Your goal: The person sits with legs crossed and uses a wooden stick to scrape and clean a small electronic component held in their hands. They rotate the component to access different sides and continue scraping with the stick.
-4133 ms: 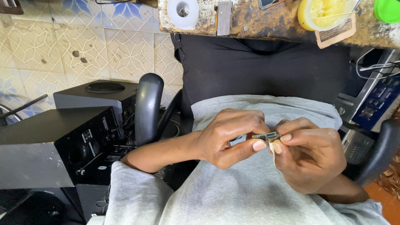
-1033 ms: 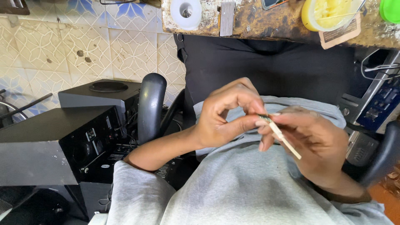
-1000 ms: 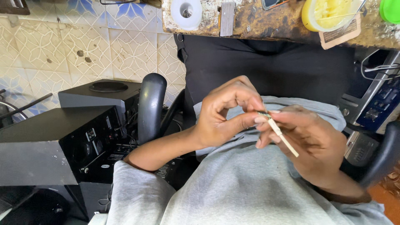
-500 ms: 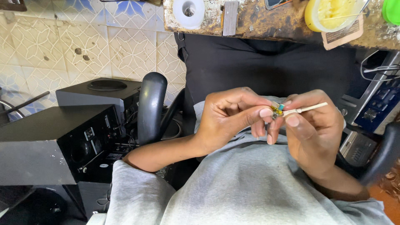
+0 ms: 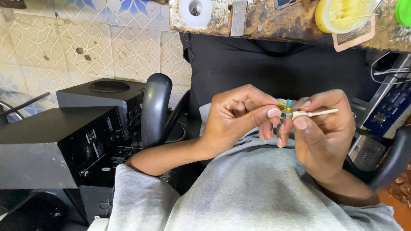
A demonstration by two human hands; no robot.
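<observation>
Small electronic part [image 5: 284, 109], yellow and teal with a metal end, pinched over the lap between thumb and fingertips of the left hand [image 5: 237, 119]. Right hand [image 5: 323, 132] is closed on a thin pale stick [image 5: 317, 113], its near tip touching the part's metal end. Hands together, fingertips almost meeting around the part. Stick's long axis runs close to level, tip toward the person's left, free end out to the right, slightly raised. The part is too small to tell its own long axis.

Step in hand, by my reading: working the stick tip against the part, probing or cleaning. Next move likely calls for a steady left pinch and fine, light strokes.

Beyond the hands: grey shirt [image 5: 257, 188], black chair armrest [image 5: 155, 109], black speaker boxes [image 5: 51, 141] at left. Farthest: worn bench edge [image 5: 274, 19] with a white roll [image 5: 196, 10] and a yellow tub [image 5: 338, 13]; tiled floor [image 5: 85, 42].
</observation>
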